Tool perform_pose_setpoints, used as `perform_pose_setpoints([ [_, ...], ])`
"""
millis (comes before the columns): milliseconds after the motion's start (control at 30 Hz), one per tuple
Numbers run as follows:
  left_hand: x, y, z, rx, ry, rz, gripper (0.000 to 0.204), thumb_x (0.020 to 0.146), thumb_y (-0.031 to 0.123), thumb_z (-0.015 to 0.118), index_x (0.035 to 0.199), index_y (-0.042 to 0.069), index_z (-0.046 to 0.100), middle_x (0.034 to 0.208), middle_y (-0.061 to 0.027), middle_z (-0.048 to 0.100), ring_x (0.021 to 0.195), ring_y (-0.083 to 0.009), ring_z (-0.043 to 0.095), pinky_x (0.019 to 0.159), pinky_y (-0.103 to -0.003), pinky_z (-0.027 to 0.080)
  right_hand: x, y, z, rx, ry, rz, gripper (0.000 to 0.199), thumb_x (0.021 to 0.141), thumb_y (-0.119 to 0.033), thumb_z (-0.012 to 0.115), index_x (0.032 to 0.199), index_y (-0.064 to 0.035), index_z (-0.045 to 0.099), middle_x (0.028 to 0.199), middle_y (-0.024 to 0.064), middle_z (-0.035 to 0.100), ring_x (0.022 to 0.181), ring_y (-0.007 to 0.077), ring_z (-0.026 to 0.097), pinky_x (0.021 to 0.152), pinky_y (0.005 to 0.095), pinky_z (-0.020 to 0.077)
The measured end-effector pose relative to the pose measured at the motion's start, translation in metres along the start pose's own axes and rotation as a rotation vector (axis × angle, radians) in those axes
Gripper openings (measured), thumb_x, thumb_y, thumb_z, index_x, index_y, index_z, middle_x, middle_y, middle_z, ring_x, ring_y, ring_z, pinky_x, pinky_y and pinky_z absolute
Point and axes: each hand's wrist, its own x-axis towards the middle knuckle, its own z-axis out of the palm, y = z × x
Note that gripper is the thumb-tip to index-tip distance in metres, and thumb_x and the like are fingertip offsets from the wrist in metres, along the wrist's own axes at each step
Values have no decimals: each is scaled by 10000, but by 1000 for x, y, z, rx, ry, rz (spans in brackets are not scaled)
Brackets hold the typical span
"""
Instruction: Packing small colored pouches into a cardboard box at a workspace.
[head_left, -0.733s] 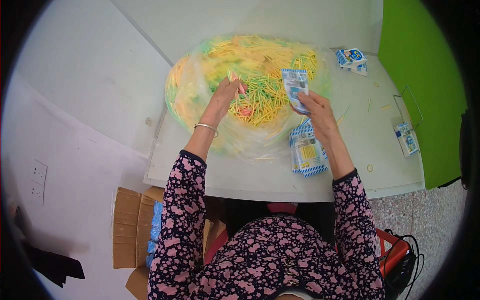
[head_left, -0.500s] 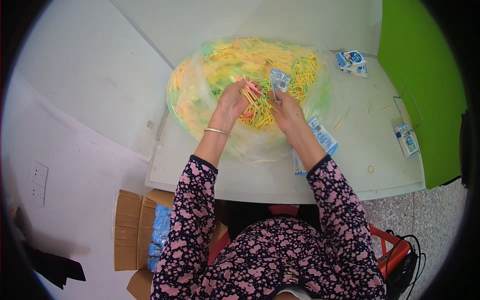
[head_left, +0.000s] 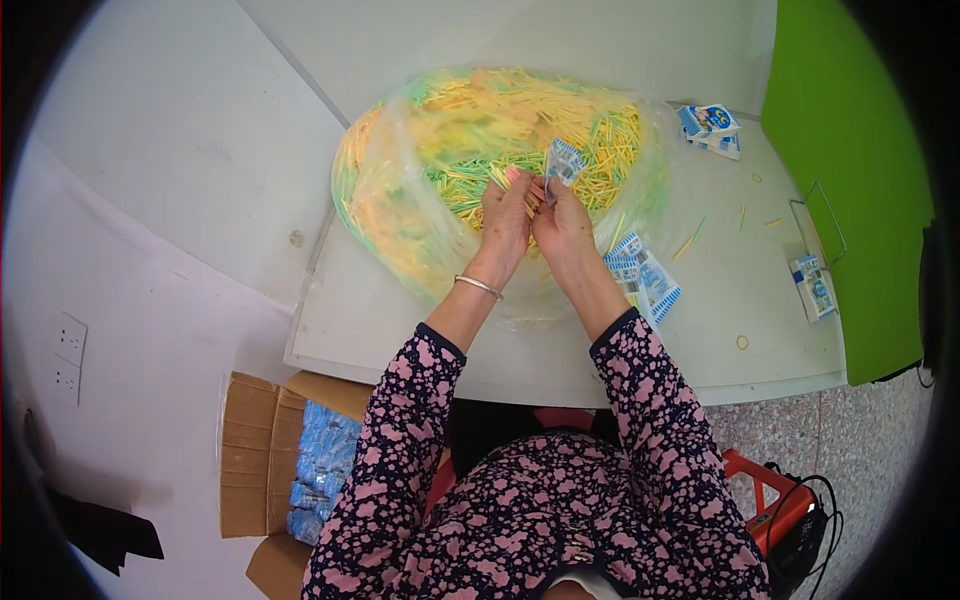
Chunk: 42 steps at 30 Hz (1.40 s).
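A large clear plastic bag (head_left: 395, 215) lies open on the table, full of thin yellow, green, orange and pink sticks (head_left: 610, 150). Over its front part my two hands meet. My left hand (head_left: 507, 222), with a bangle at the wrist, is closed round a small bunch of pink and yellow sticks (head_left: 514, 178). My right hand (head_left: 565, 222) pinches a small blue-and-white packet (head_left: 564, 162), which stands up beside the bunch. The fingertips of both hands are close together, and the packet's opening is hidden. More blue-and-white packets (head_left: 655, 285) lie by my right wrist.
Packets (head_left: 710, 122) are stacked at the table's far right, and others (head_left: 815, 288) lie by a wire stand (head_left: 825, 220) next to the green panel (head_left: 850, 190). Loose sticks (head_left: 690, 240) and a rubber band (head_left: 742, 342) lie on the right. A cardboard box (head_left: 250, 455) of blue packets stands lower left.
My left hand has moved right with its bunch of sticks and now meets my right hand. The packet in my right hand has barely shifted.
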Motion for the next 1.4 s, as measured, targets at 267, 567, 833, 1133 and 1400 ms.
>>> perform_pose_setpoints([
  [267, 4, 3, 10, 304, -13, 181, 86, 911, 89, 506, 948, 42, 445, 787, -47, 563, 705, -130, 554, 648, -258, 459, 4, -13, -3, -88, -201, 64, 141, 911, -97, 474, 953, 17, 544, 909, 108, 600, 863, 215, 571, 819, 327, 459],
  [567, 26, 17, -21, 379, -39, 183, 126, 925, 126, 487, 848, 32, 521, 757, -37, 590, 638, -103, 528, 586, -246, 425, -20, -41, 15, -555, -275, -140, 232, 855, -118, 596, 1052, 4, 607, 974, 59, 644, 858, 113, 595, 775, 254, 457],
  [833, 27, 25, -23, 481, -139, 68, 144, 927, 157, 480, 927, 22, 532, 787, -77, 633, 700, -131, 591, 642, -264, 467, -48, -100, 8, -941, -372, -79, 240, 850, -164, 623, 1016, 9, 621, 933, 37, 649, 792, 80, 598, 732, 233, 472],
  [1133, 20, 37, -7, 455, -200, 50, 175, 932, 174, 454, 896, 7, 495, 788, -116, 616, 731, -214, 640, 665, -330, 530, -65, -124, -13, -1088, -375, 64, 218, 834, -180, 642, 934, 14, 656, 810, 41, 661, 650, 63, 590, 592, 204, 469],
  [1400, -6, 59, 38, 219, -256, -65, 253, 946, 266, 461, 890, 20, 487, 852, -134, 610, 850, -303, 637, 737, -395, 533, -72, -129, -17, -1143, -423, 162, 208, 831, -200, 648, 891, -3, 669, 771, 17, 660, 623, 36, 577, 565, 180, 452],
])
